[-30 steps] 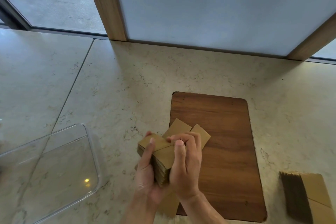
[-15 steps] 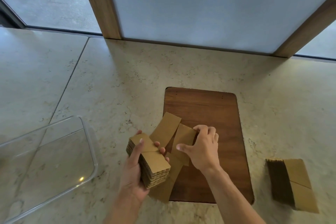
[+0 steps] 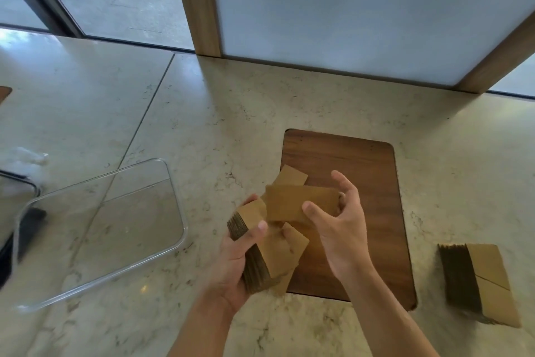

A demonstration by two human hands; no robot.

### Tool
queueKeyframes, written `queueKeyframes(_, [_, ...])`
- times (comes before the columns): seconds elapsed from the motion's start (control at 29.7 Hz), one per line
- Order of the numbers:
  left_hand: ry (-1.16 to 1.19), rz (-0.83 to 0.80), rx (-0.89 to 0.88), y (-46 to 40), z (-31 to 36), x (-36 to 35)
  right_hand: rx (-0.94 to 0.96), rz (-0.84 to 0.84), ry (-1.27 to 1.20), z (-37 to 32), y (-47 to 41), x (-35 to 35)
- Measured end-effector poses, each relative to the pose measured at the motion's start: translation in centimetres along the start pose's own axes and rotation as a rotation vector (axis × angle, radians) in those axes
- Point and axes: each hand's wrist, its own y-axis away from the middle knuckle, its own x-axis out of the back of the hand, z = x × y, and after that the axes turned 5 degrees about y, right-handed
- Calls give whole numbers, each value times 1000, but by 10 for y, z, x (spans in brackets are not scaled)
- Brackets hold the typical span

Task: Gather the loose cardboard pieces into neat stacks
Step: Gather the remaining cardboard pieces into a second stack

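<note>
Both forearms cut off by the bottom edge. Lower part of the cardboard stack [image 3: 262,258] hidden inside the left hand [image 3: 236,267]. Far end of the loose cardboard piece [image 3: 298,206] covered by the fingers of the right hand [image 3: 340,223]. Another piece [image 3: 291,175] mostly hidden beneath it. Near left corner of the wooden board [image 3: 356,171] hidden behind hands and cardboard. Dark object [image 3: 17,226] at left edge, blurred, unidentifiable. White crumpled thing [image 3: 27,155] too blurred to name.

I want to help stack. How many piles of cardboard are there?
2. One cardboard stack is gripped in the left hand; the other stack sits on the counter, right of the wooden board. Loose pieces aren't counted.
</note>
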Motion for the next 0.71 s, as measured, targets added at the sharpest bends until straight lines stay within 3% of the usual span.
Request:
queueKeyframes(0.13, [37,64,-83,3,-10,0,-21,-18,239,8,23,-27])
queueKeyframes(0.2, [88,121,-126,2,-15,1,-18,-121,464,14,30,-35])
queueKeyframes(0.3, [172,185,-151,1,-13,7,-50,-292,488,18,40,-40])
queueKeyframes(0.44, [124,216,-57,4,-10,18,61,-429,649,28,42,-39])
queueKeyframes(0.51, [144,211,-24,3,-9,24,29,-329,617,29,28,-42])
queueKeyframes(0.57, [237,180,-45,0,-6,28,-6,-30,658,29,0,-44])
queueKeyframes(0.64, [295,140,-121,-2,-6,32,-61,159,852,28,-27,-52])
queueKeyframes(0.71, [308,126,-164,-1,-5,38,-98,207,1053,31,-42,-68])
